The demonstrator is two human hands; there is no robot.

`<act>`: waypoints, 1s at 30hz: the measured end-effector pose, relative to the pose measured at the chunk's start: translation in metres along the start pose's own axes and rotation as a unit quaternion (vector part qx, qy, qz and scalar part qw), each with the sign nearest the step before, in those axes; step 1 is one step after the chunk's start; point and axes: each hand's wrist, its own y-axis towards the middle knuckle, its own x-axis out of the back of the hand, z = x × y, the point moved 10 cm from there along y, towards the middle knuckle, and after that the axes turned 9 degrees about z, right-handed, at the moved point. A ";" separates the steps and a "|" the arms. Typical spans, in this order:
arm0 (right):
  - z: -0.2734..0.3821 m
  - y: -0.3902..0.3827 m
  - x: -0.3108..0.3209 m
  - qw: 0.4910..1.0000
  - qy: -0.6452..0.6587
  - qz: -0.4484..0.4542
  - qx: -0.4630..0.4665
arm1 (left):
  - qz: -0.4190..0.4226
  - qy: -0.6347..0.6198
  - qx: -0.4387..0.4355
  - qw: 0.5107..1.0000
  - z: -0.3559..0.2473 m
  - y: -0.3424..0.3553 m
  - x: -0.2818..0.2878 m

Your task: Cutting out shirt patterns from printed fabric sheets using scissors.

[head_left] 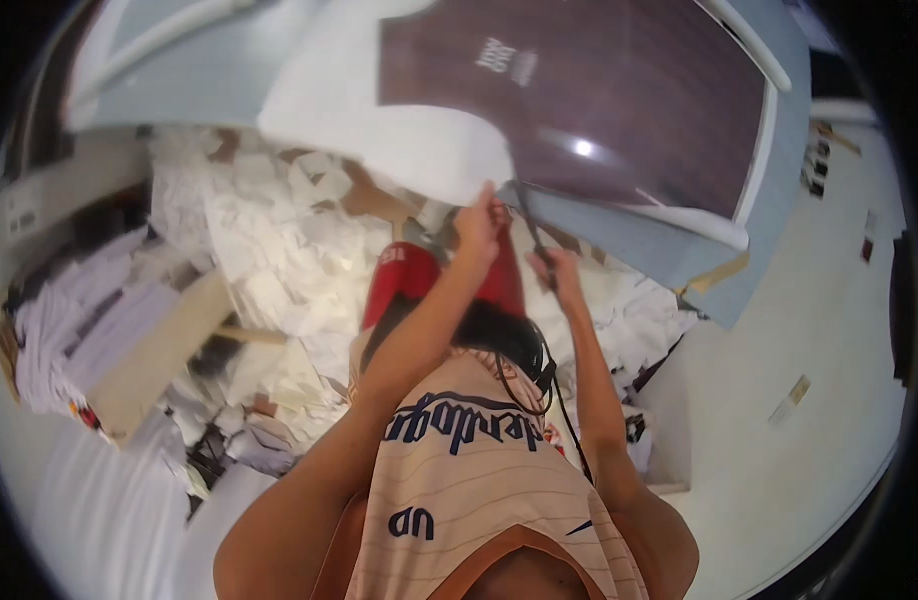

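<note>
My left hand is raised at the near edge of the table. Its fingers are closed at the lower corner of a white sheet with a rounded edge. Just to the right and a little nearer, my right hand closes round a long dark strip, which runs up to that same corner. Blur hides what the strip is made of. Under the white sheet lies a dark brown glossy panel with white print.
The blue-grey table has white rounded bars along the panel. Heaps of white scraps cover the floor around my legs. At left, a carton stands beside stacked pale cloth or paper. A black cable hangs by my right side.
</note>
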 end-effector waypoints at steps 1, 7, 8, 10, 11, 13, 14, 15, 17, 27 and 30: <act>0.019 0.002 -0.002 0.999 -0.047 0.007 0.005 | -0.002 -0.004 -0.023 1.000 -0.007 0.000 0.004; 0.061 0.027 -0.009 0.990 -0.114 0.085 -0.027 | -0.011 0.014 -0.015 1.000 -0.037 -0.017 0.023; 0.061 0.031 -0.006 0.988 -0.107 0.101 -0.036 | -0.013 0.021 -0.012 1.000 -0.038 -0.020 0.024; 0.083 0.044 -0.009 0.986 -0.113 0.111 -0.054 | -0.019 0.021 -0.018 0.999 -0.048 -0.022 0.031; 0.101 0.051 -0.009 0.976 -0.175 0.128 -0.035 | -0.017 0.033 -0.014 0.999 -0.050 -0.021 0.033; 0.114 0.061 -0.004 0.966 -0.218 0.131 -0.049 | -0.025 0.030 -0.023 0.999 -0.053 -0.023 0.032; 0.117 0.067 -0.001 0.964 -0.223 0.137 -0.052 | -0.028 0.034 -0.030 0.999 -0.055 -0.024 0.032; 0.124 0.074 0.002 0.954 -0.256 0.152 -0.045 | -0.032 0.024 -0.034 0.999 -0.056 -0.024 0.031; 0.136 0.085 0.007 0.938 -0.298 0.174 -0.038 | -0.033 0.033 -0.038 0.998 -0.058 -0.024 0.029; 0.176 0.115 -0.017 0.886 -0.380 0.258 -0.065 | -0.052 0.009 -0.059 0.997 -0.058 -0.048 0.037; 0.179 0.132 -0.026 0.879 -0.366 0.303 -0.051 | -0.041 0.000 -0.073 0.997 -0.055 -0.047 0.040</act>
